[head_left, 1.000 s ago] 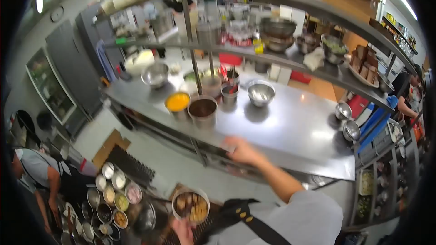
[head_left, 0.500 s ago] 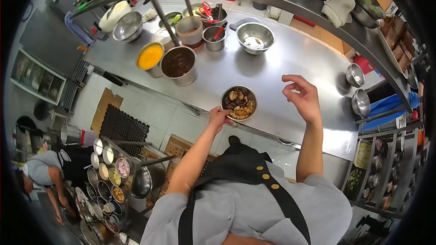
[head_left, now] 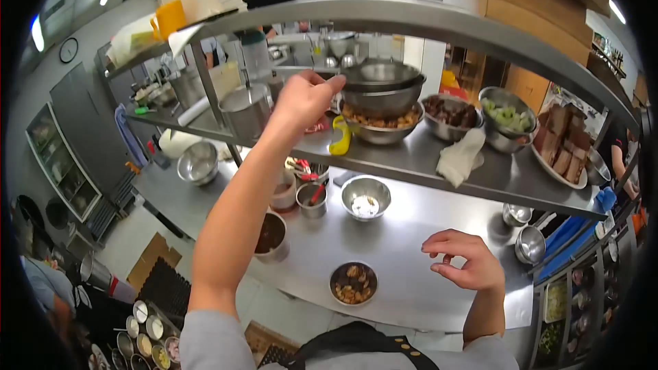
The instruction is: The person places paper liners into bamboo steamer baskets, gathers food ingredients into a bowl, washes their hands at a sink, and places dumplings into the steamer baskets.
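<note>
My left hand (head_left: 306, 101) is raised to the shelf, its fingers closed at the left rim of a metal bowl (head_left: 385, 101). That bowl sits over a wider metal bowl (head_left: 386, 136) holding brown food pieces. Just below the hand, a yellow object (head_left: 340, 136) rests at the shelf edge. My right hand (head_left: 467, 259) hovers above the steel table with its fingers apart and curved, holding nothing. A small metal bowl with dark and light-brown pieces (head_left: 354, 283) stands near the table's front edge, touched by neither hand.
The steel shelf (head_left: 411, 164) spans above the table (head_left: 425, 308). On it are a bowl of dark pieces (head_left: 451, 115), a bowl of green pieces (head_left: 508, 113), a white cloth (head_left: 461, 157) and a plate of meat slabs (head_left: 563, 144). Below stands an almost bare metal bowl (head_left: 366, 198).
The view has tilted up to the shelf. My left hand has left the small food bowl and risen to the metal bowl's rim. My right hand stays over the table, fingers still apart.
</note>
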Demonstrator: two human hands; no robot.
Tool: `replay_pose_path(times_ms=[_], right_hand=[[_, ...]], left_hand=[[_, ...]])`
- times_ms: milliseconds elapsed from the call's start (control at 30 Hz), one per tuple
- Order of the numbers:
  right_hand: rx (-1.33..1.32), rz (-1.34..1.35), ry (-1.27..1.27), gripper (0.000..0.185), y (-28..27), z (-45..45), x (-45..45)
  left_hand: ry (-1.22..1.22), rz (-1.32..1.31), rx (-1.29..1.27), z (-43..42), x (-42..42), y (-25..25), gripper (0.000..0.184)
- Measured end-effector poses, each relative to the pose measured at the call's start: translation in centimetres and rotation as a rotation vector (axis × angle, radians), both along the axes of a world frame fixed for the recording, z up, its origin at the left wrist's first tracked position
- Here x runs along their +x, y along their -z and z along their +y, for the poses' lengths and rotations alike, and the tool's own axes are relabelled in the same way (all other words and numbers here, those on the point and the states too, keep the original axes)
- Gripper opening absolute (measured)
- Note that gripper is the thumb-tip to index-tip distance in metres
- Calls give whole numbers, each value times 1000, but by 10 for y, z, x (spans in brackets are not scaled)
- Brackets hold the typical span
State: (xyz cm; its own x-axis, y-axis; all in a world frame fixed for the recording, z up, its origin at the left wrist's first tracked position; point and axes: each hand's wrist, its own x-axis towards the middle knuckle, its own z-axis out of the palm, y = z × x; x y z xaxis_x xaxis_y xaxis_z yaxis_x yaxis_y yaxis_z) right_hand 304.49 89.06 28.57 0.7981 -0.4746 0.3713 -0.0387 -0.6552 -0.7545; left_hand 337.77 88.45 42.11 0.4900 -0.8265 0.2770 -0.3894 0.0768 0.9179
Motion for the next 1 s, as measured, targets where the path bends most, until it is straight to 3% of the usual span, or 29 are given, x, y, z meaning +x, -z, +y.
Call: replay_pose_path(times_ms=[100,200,467,600,733,800,1000], right_hand=[[-73,10,58,33,-13,-2,3],[-64,10,62,32,-10,-10,1],[-28,-66,107,32,1,-32,26],[-263,-56,266,34,-7,-34,40],[-472,-120,269,38,-34,-33,48],[-401,-151,294,40,-50,-44,50],[-615,39,309,40,-105,-110,103]], left_hand=[[88,5,256,-58,19,-11,36],[143,-28,336,-70,23,-16,29],[164,172,143,-79,18,6,20],[121,178,57,-85,15,8,24],[194,326,54,-88,24,-2,24],[272,496,-22,-94,38,-7,25],[249,472,57,-85,61,-15,27]])
